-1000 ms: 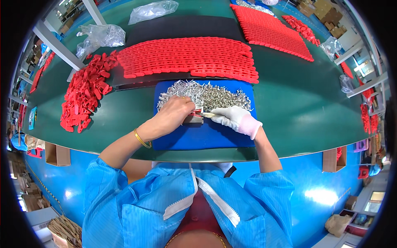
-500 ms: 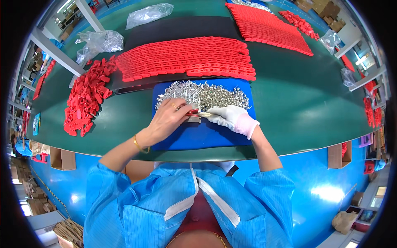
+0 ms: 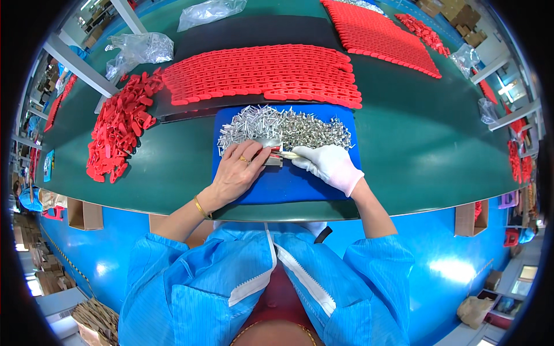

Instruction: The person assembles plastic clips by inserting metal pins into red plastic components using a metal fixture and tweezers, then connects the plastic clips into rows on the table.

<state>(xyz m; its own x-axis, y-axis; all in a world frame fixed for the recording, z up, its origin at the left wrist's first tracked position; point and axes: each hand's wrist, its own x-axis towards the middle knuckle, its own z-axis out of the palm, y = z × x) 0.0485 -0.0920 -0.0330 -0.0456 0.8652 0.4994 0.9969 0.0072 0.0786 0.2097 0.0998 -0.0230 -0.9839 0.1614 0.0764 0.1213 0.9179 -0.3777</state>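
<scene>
While the bare left hand (image 3: 241,168) bends its fingers over a small metal block (image 3: 273,161), the gloved right hand (image 3: 328,163) is closed around a thin pale tool (image 3: 289,154). The tool points leftward at a small red piece (image 3: 276,149), which lies at the block, beside the left fingertips; whether those fingers grip the piece or only rest against it cannot be told. The left hand bears a ring (image 3: 243,159) and, at the wrist, a yellow bracelet (image 3: 200,206).

Block and hands lie over a blue tray (image 3: 300,189). Along its far side are long silver pins (image 3: 249,124) to the left, adjoining shorter metal pins (image 3: 318,131) to the right. Beyond the tray, interlocking red pieces form a sheet (image 3: 259,74) on a black board (image 3: 259,32). To the left is a loose heap of red pieces (image 3: 118,132), with a crumpled clear bag (image 3: 144,49) behind it. A second red sheet (image 3: 384,39) lies at far right on the green table (image 3: 415,138). Below the table edge, a cardboard box (image 3: 85,215) stands on the blue floor (image 3: 444,248).
</scene>
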